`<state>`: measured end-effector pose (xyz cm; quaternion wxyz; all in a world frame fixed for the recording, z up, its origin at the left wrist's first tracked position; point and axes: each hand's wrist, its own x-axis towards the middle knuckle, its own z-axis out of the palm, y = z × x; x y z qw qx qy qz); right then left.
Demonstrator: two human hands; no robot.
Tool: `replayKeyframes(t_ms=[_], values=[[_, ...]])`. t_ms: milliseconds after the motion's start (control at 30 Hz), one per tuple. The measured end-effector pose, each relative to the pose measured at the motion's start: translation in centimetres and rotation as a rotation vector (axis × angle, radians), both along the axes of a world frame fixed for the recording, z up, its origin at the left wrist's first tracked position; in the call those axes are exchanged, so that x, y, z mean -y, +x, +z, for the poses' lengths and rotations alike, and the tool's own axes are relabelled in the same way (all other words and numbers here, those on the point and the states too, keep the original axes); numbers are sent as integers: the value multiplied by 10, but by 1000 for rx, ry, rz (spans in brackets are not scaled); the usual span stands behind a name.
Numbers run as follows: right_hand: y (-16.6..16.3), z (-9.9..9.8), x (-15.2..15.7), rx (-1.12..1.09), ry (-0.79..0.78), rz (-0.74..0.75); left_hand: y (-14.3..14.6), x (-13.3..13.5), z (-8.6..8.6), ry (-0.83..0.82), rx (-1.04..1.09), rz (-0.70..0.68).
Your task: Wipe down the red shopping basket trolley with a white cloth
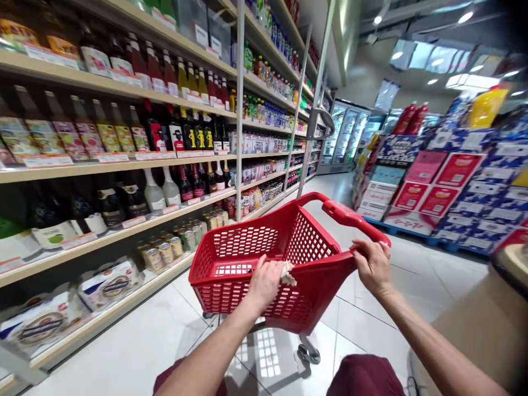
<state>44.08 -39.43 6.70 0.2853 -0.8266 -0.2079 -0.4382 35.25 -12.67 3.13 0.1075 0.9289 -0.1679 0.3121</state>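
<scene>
A red plastic shopping basket on wheels stands in front of me in a store aisle, and nothing shows inside it. My left hand rests on its near rim, closed on a small crumpled pale scrap. At the basket's right corner my right hand grips the rim just below the red handle.
Long shelves of bottles, cans and boxed goods run along the left. Stacked red and blue cartons stand on the right, glass-door fridges at the far end. A brown carton is close on my right. The white tiled floor stretches ahead.
</scene>
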Motion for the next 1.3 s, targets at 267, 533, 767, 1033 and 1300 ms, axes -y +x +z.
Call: replayKeyframes(t_ms=[267,533,767,1033,1300], values=[[-33,1,55,-28,-59,-99,23,99,12,17,70,-205],[-39,3,92,-27,-33,-167,23,81,-6,18,130,-207],[-43,-1,119,23,-76,-120,21,52,-14,47,91,-187],[-44,-2,135,50,-129,-107,5,51,-9,47,-10,-242],[-84,-13,69,122,-39,-13,-9,24,6,-386,-63,-85]])
